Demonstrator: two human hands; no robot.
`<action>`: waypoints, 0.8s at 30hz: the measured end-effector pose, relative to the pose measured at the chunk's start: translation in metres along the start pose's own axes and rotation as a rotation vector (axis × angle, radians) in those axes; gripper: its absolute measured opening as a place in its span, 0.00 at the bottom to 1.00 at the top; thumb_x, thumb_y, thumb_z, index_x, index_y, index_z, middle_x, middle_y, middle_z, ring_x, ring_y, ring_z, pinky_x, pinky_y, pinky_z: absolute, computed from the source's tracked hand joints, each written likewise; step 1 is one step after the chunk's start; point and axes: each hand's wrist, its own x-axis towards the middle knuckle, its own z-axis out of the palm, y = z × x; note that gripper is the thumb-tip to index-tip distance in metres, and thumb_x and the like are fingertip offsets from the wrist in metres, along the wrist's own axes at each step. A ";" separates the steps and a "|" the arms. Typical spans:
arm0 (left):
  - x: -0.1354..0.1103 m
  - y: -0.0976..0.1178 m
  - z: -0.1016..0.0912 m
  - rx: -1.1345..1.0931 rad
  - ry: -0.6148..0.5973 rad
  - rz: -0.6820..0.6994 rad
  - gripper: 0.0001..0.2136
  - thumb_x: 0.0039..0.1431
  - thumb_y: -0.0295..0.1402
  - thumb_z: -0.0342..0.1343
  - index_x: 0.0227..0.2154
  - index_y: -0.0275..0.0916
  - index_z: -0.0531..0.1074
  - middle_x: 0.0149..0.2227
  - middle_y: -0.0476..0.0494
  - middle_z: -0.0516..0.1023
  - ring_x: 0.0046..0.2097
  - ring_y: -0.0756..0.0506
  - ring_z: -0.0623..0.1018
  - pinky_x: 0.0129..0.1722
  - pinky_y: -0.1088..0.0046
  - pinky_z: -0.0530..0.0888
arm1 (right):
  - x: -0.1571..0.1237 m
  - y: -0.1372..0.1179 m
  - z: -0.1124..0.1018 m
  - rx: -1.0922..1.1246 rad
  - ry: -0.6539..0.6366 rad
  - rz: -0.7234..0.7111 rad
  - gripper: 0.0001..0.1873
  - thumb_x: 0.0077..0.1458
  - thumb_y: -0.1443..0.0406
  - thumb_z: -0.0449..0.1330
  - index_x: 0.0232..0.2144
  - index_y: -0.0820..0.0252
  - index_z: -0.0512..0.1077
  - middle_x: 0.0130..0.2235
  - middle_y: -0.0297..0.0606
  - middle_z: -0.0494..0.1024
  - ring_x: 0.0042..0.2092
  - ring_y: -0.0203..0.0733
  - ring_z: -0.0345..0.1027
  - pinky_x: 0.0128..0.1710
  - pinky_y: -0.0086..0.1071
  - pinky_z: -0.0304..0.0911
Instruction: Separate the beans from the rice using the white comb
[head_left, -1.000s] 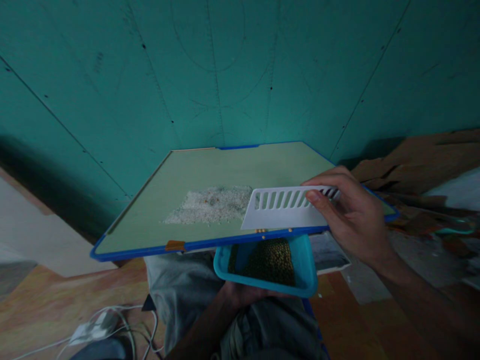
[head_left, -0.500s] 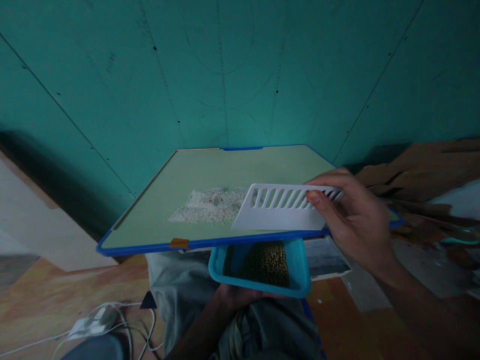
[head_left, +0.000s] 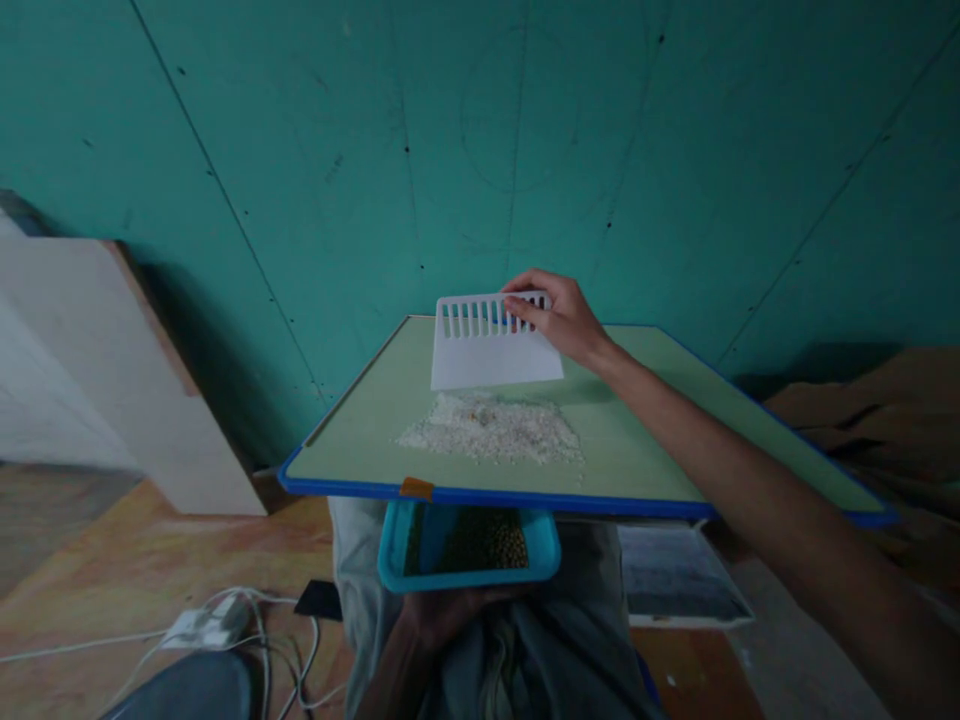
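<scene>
My right hand grips the slotted upper edge of a white plastic scraper. The scraper stands nearly upright over the pale green board, just behind a spread pile of white grains. A few orange and dark bits show among the grains. Below the board's front edge, my left hand supports a blue plastic tub from underneath, its fingers mostly hidden. Inside the tub are small green and tan grains or beans; the tub's far side is under the board.
Blue trim and a piece of orange tape line the board's front edge. A green wall rises behind. White panels lean at left, above a power strip with cables. Brown cardboard lies at right; a shallow grey tray sits below.
My right hand has carried the scraper leftward and away from me, from the pile's right side to behind it. The tub has slid slightly further under the board. The view has shifted.
</scene>
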 end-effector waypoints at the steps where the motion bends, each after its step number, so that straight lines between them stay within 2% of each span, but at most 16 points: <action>1: 0.001 0.001 0.000 0.000 -0.012 0.010 0.31 0.44 0.59 0.67 0.48 0.48 0.79 0.58 0.38 0.78 0.57 0.23 0.76 0.59 0.34 0.69 | 0.004 0.006 0.005 0.024 0.004 0.018 0.09 0.55 0.60 0.66 0.35 0.59 0.76 0.33 0.37 0.79 0.31 0.39 0.71 0.30 0.32 0.65; 4: 0.003 0.002 -0.001 0.014 -0.035 0.005 0.32 0.49 0.58 0.63 0.53 0.46 0.76 0.60 0.36 0.76 0.60 0.23 0.74 0.59 0.34 0.69 | 0.004 0.023 0.019 0.064 0.024 0.087 0.09 0.55 0.60 0.65 0.35 0.60 0.76 0.31 0.36 0.78 0.29 0.38 0.70 0.30 0.32 0.64; 10: 0.004 -0.001 -0.003 0.046 -0.051 -0.032 0.32 0.47 0.46 0.69 0.57 0.48 0.73 0.54 0.38 0.82 0.57 0.27 0.77 0.61 0.40 0.69 | -0.009 0.049 0.032 0.101 0.028 0.126 0.11 0.56 0.58 0.65 0.37 0.59 0.75 0.29 0.35 0.76 0.30 0.39 0.69 0.32 0.33 0.65; 18: 0.007 -0.002 -0.008 0.098 0.013 -0.067 0.35 0.43 0.44 0.71 0.57 0.45 0.73 0.54 0.35 0.82 0.59 0.28 0.76 0.59 0.40 0.71 | -0.004 0.059 0.037 0.010 0.115 0.127 0.09 0.60 0.59 0.63 0.39 0.58 0.76 0.32 0.36 0.76 0.31 0.40 0.70 0.35 0.34 0.65; 24: 0.010 -0.003 -0.013 0.111 0.006 -0.063 0.32 0.45 0.46 0.70 0.56 0.47 0.74 0.54 0.37 0.82 0.61 0.28 0.74 0.61 0.41 0.69 | -0.005 0.063 0.046 0.012 0.048 0.172 0.09 0.58 0.61 0.64 0.39 0.61 0.77 0.28 0.35 0.76 0.30 0.40 0.70 0.34 0.34 0.64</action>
